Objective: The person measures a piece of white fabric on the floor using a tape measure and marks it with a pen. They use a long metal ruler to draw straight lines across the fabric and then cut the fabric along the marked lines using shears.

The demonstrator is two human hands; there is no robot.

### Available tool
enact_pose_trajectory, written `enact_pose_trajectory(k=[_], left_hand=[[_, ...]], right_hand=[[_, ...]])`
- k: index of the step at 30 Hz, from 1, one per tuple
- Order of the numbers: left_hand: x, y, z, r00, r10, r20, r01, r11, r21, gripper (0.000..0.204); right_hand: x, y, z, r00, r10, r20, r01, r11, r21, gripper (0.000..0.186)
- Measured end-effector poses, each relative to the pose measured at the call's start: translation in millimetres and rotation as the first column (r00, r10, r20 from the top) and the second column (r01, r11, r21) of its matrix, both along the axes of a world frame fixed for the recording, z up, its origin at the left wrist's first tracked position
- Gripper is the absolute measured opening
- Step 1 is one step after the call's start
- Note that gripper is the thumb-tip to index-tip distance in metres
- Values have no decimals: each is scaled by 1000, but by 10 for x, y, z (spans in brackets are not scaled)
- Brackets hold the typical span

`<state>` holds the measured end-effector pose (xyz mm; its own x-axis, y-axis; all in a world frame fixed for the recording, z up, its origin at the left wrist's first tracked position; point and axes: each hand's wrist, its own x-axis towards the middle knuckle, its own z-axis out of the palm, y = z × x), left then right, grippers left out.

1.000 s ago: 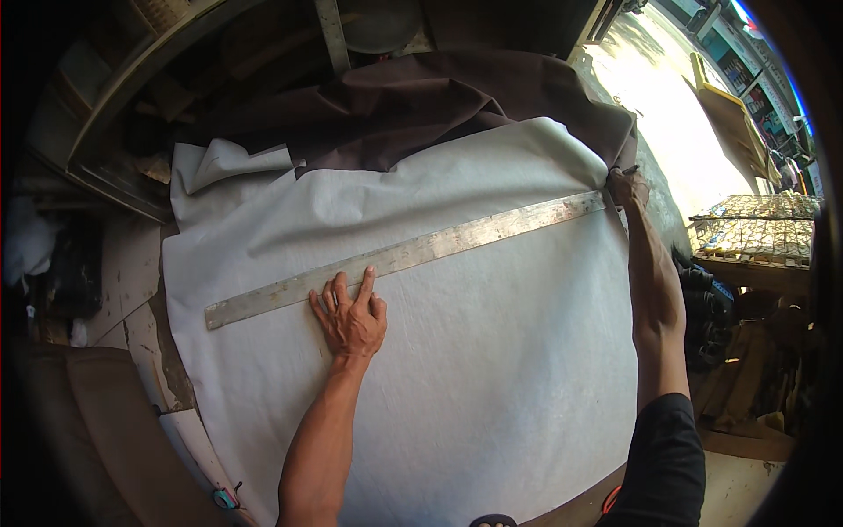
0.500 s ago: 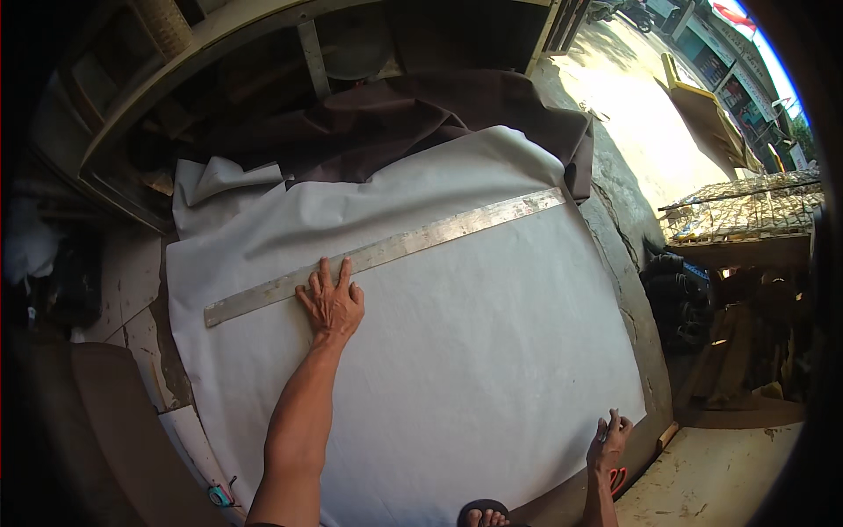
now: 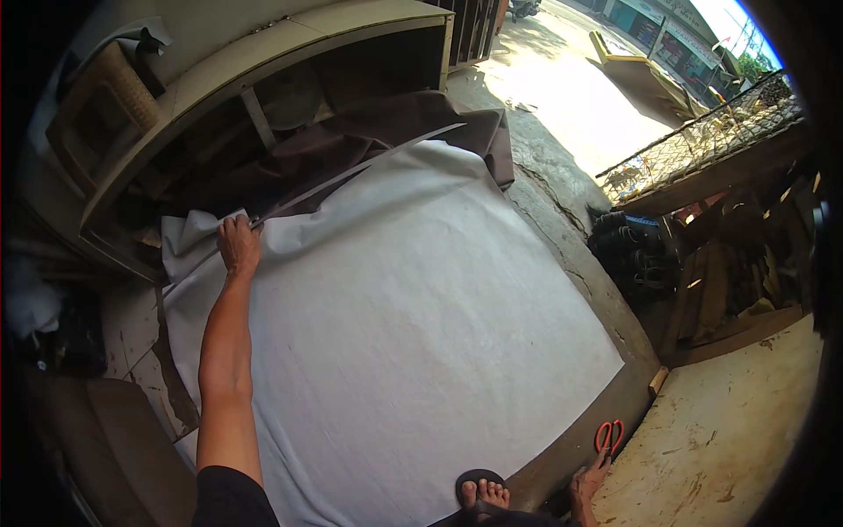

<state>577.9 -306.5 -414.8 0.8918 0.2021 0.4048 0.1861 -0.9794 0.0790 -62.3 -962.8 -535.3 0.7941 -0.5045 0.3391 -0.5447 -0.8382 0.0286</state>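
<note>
My left hand (image 3: 239,244) reaches to the far left and grips a long metal ruler (image 3: 351,171). The ruler is turned nearly on edge, running across the far side of a large pale grey sheet (image 3: 421,325). My right hand (image 3: 590,481) is low at the near right, fingers stretched toward red-handled scissors (image 3: 608,436). A fingertip meets or overlaps the lower part of the handle; I cannot tell whether it grips. The scissors' blades do not show clearly.
Dark brown material (image 3: 378,123) lies bunched behind the sheet, before a low shelf unit (image 3: 299,39). My sandalled foot (image 3: 483,492) stands at the sheet's near edge. A pale board (image 3: 720,430) lies right, and black shoe-like items (image 3: 628,250) sit beyond it.
My left hand has lifted the ruler off the sheet and carried it farther away and left, tilting it on edge. My right hand has moved from the sheet's corner toward the scissors. The view has shifted.
</note>
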Motion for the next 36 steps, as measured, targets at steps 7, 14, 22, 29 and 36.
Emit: enact_pose_trajectory(k=[7,14,22,29,36], left_hand=[[-1319,-230,174,913,-357,-198,370,928,33,35],[-4969,-238,1,326,-532,-782,13,829,-559,33],[-6724,-525,329,270,-588,-763,-305,699,-647,40],[-6050,-908,319,697,-453,-556,-131,681,-720,33],[-5606,-1225,671,877,-474,-83,196,509,-838,63]], right_hand=[[517,-161,350,973,-71,-217,149,918,367,69],[518,-956,-294,915,-358,-185,403,789,464,75],[1047,-961,-30,814,-435,-385,578,673,461,78],[2234,88,963,900,300,316,-424,770,477,26],[2611,2358,2769,696,711,95,-372,245,895,47]])
